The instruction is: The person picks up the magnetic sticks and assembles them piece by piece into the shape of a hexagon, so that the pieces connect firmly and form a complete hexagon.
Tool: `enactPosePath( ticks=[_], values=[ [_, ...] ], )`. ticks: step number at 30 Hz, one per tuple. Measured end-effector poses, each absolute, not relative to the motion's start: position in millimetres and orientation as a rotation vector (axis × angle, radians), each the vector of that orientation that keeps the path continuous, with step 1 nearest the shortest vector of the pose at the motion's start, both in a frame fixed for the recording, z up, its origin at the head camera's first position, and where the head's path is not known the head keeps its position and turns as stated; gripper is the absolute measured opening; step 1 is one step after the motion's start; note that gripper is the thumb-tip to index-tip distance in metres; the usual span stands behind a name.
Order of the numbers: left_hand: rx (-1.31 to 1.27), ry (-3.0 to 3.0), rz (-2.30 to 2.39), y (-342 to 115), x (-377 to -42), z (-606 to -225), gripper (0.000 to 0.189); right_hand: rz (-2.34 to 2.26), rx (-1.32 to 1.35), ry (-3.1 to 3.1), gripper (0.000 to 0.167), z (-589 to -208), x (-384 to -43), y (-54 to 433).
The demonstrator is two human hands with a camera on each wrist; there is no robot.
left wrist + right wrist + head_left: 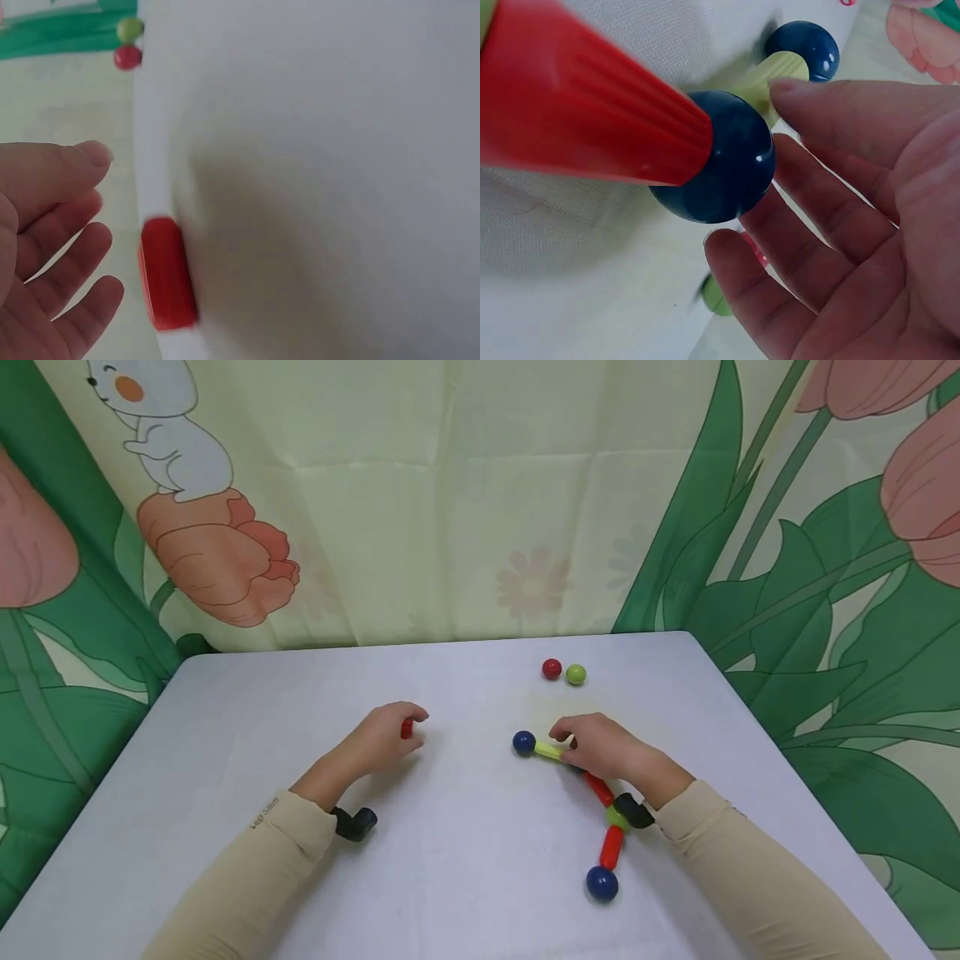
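My left hand [378, 739] hovers over the left-centre of the table with its fingers spread. A short red rod [169, 274] lies on the table just beyond its fingertips, apart from them in the left wrist view. My right hand [607, 747] is over a bent chain of toy rods and balls, its fingers loosely curved. The thumb tip is right at a yellow-green rod [549, 751], which carries a blue ball [524, 742] at its far end. Its fingertips are close by a middle blue ball [727, 157]. From there run a red rod [598, 788], a green ball [617, 817], another red rod [612, 847] and an end blue ball [602, 883].
Near the back edge of the white table [450, 877] sit a loose red ball [552, 669] and a green ball [576, 674], side by side. Behind the table hangs a curtain [450, 527] printed with tulips and a rabbit. Black wrist cameras sit under both wrists.
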State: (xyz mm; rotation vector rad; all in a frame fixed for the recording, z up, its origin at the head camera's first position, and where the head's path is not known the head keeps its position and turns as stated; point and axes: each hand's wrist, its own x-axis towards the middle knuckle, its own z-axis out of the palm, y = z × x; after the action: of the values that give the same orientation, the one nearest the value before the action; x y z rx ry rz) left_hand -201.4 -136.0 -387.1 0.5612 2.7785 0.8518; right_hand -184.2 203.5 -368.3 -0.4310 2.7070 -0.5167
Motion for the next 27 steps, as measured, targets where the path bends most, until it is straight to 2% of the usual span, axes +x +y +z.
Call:
enactPosePath(
  ticks=[10, 27],
  values=[
    [0.430, 2.800, 0.752, -163, -210, -400, 0.034, -0.533, -0.413, 2.697, 0.029, -371, -184, 210],
    [0.455, 2.828, 0.720, -159, -208, -406, 0.021, -0.589, -0.373, 2.691, 0.026, -372, -173, 227]
  ],
)
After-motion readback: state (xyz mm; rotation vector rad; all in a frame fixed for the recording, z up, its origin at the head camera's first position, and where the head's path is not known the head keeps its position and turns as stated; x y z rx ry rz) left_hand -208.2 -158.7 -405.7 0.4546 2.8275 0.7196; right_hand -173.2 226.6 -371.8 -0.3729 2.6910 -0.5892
